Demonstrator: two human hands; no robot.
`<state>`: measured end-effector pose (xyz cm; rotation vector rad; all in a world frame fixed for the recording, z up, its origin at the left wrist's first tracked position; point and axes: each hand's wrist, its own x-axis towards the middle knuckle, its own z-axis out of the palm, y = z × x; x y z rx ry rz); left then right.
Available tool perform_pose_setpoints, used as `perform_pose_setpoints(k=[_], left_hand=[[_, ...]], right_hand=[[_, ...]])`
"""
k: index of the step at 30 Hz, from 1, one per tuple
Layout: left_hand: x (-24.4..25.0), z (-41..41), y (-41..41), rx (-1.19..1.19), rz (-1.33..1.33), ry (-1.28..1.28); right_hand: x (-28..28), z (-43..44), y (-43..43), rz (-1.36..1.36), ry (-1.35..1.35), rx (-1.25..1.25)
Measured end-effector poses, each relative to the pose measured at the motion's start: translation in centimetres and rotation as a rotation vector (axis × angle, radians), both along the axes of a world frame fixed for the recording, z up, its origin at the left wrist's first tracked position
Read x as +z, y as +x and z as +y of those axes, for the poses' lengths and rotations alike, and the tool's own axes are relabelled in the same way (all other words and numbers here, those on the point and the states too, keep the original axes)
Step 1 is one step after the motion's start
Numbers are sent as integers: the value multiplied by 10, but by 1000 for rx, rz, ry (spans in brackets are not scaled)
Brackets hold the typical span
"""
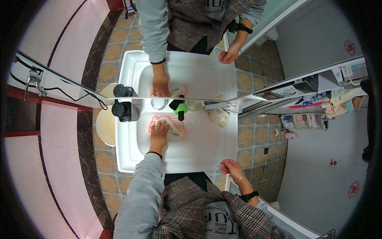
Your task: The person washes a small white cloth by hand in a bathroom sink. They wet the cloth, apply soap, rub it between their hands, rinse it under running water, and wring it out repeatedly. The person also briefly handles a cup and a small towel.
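My left hand (160, 131) presses down on a cream cloth with a pink edge (176, 129), which lies crumpled in the white washbasin (194, 152). Its fingers rest on the cloth; whether they grip it is hard to tell. Over the basin's right front corner is my right hand (231, 167), loosely curled, with nothing seen in it. A black faucet (181, 114) with a bright green piece (180, 108) stands behind the cloth. Left of the faucet is a round, ribbed clear dish (158, 103). The mirror repeats the hands, cloth and basin.
A black pump bottle (126, 111) stands on the basin's back left corner. A packet bearing writing (219, 116) lies at the back right, near clear containers (233, 106). The mirror's lower edge (167, 98) runs behind the faucet. A pale yellow bucket (106, 127) is left of the basin.
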<state>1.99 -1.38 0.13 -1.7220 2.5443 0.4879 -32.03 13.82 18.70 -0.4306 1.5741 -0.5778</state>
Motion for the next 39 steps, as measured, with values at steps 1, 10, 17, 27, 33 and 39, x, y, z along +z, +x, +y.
perform_pose_setpoints(k=[1, 10, 17, 27, 33, 39], left_hand=[[-1, 7, -19, 56, 3, -27], [12, 13, -12, 139, 150, -204], [30, 32, -9, 199, 85, -14], [44, 26, 13, 290, 143, -175], [44, 14, 5, 181, 179, -68], [2, -5, -23, 552, 407, -8]], right_hand=[[0, 0, 1, 7, 30, -5], [0, -50, 54, -164, 78, 66], [33, -158, 143, -706, -164, 73], [17, -246, 166, -1078, -102, -142], [12, -228, 139, -1071, -83, -209], [-1, -188, 112, -754, -95, -209]])
